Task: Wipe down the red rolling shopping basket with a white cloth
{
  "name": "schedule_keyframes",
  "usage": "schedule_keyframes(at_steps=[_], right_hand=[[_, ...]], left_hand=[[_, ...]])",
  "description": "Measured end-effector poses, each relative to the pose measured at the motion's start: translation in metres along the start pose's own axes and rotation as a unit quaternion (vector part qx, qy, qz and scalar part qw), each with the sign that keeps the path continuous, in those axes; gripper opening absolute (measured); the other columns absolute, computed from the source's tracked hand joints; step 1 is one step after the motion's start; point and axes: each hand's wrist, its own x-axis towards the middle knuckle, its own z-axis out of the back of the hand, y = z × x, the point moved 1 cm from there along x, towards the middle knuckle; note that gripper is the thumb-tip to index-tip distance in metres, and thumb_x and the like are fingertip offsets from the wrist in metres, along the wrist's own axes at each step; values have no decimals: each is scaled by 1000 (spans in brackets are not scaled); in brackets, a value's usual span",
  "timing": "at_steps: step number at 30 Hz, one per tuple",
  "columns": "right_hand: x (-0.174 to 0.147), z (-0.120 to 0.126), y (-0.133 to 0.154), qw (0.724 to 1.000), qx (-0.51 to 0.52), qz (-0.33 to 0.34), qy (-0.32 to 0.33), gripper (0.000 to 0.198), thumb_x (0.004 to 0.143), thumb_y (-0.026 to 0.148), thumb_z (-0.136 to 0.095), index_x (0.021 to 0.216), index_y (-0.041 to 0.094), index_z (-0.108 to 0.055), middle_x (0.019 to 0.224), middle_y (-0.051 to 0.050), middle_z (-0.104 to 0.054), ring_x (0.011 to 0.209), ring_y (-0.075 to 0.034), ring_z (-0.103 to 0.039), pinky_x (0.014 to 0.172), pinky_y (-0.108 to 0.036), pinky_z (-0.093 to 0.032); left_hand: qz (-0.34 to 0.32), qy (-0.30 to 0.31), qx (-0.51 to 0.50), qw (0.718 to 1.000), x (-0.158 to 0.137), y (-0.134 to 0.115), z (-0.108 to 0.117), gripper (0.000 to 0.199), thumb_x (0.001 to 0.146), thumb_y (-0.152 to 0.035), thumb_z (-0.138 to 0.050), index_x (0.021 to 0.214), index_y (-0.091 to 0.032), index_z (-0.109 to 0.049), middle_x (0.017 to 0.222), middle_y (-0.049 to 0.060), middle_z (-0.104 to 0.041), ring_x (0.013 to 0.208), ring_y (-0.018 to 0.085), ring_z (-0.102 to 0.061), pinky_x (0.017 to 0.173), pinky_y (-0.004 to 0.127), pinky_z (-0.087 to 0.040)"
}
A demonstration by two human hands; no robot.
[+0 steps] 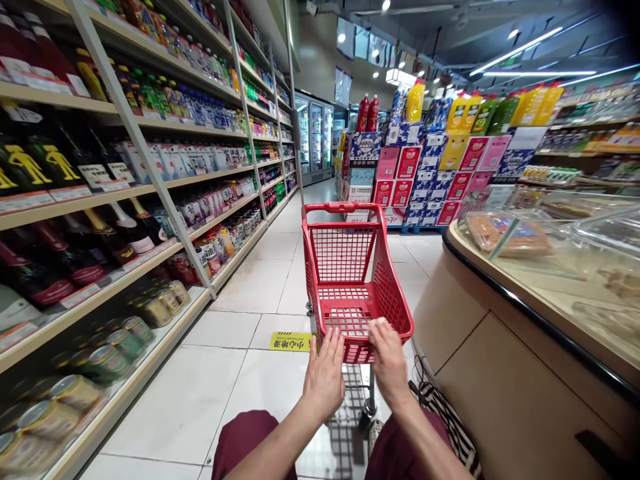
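A red plastic shopping cart (345,267) with lattice walls stands in the aisle just ahead; its basket holds nothing that I can see. My left hand (326,373) is at the cart's near end, fingers stretched out and pointing forward, the thumb apart. Beside it on the right, my right hand (389,360) is raised over the near right corner of the rim, with its fingers extended and slightly bent. Blur softens its fingertips. Whether either hand touches the rim is unclear. Neither hand shows anything held.
Drink shelves (165,180) line the left side, with bottles and cans. A glass-topped counter (525,293) closes off the right. Stacked drink boxes (405,173) stand ahead. A yellow floor sign (290,341) lies left of the cart; cables and a striped bag (453,423) sit by the counter.
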Motion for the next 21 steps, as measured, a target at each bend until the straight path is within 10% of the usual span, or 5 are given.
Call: schedule_keyframes(at_steps=[8, 15, 21], right_hand=[[5, 12, -24, 999, -23, -31, -22, 44, 84, 12, -34, 126, 21, -42, 120, -8, -53, 121, -21, -38, 98, -48, -33], [4, -11, 18, 996, 24, 64, 57, 50, 82, 4, -30, 129, 22, -39, 126, -7, -49, 125, -19, -32, 99, -44, -34], [1, 7, -14, 999, -25, -37, -20, 51, 83, 7, -31, 131, 23, -35, 128, -8, -47, 125, -21, -33, 100, -50, -30]], left_hand=[[21, 20, 11, 1000, 15, 17, 7, 71, 66, -13, -38, 135, -11, -20, 144, 7, -17, 133, 21, -3, 106, 52, -9], [17, 21, 8, 1000, 12, 10, 5, 72, 67, -16, -40, 136, -11, -17, 145, 7, -14, 133, 21, -1, 107, 50, -7], [11, 16, 1, 1000, 8, 4, 3, 75, 67, -15, -40, 137, -10, -13, 145, 8, -12, 133, 22, 0, 106, 50, -7]])
